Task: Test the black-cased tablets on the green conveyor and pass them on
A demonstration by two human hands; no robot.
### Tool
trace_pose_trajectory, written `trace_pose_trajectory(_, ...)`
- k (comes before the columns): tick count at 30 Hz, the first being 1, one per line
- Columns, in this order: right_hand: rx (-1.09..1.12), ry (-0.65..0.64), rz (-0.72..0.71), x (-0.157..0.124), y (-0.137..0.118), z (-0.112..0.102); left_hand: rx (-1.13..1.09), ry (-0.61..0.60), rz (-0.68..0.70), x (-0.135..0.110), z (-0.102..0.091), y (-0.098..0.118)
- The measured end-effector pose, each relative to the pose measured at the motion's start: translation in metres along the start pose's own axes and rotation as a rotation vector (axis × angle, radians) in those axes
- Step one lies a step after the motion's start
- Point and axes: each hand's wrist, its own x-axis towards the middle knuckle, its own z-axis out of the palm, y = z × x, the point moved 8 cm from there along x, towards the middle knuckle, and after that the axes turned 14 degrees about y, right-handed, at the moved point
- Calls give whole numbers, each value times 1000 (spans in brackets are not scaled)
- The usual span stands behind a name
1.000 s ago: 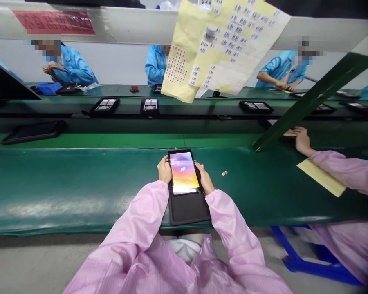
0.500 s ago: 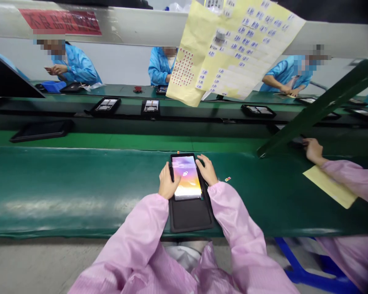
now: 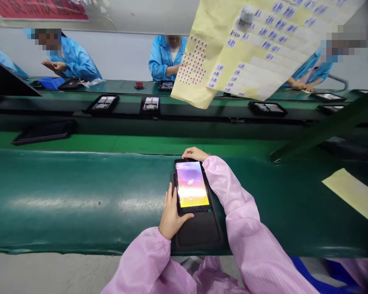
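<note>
A tablet (image 3: 192, 183) with a lit purple-to-yellow screen lies face up on a black padded tray (image 3: 198, 230), slightly turned. My left hand (image 3: 173, 214) rests at the tablet's lower left corner. Its fingers stretch along the left edge and its thumb lies out by the bottom edge. Beyond the tablet's top edge, my right hand (image 3: 195, 154) is closed in a pinch. A small orange piece (image 3: 183, 157) shows at its fingertips, by the tablet's top left corner; its kind is too small to make out.
Yellow sheets (image 3: 199, 69) with labels hang ahead. A green post (image 3: 328, 126) slants at the right, near a yellow paper (image 3: 352, 194). A black tray (image 3: 44, 131) lies on the far left ledge. Opened devices (image 3: 102, 103) line the rail before people in blue.
My right hand has left the tablet's right edge and moved to its top, closing into a pinch. My left hand has slid down to the lower left corner. The view has shifted.
</note>
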Motion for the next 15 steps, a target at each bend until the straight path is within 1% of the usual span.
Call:
trace_pose_trajectory(5,15,-1,-16,0,5,2,15,26,6,0,-3,2)
trace_pose_trajectory(15,-3,-33,-67,5,2,7,53,27,9,-1,0,2)
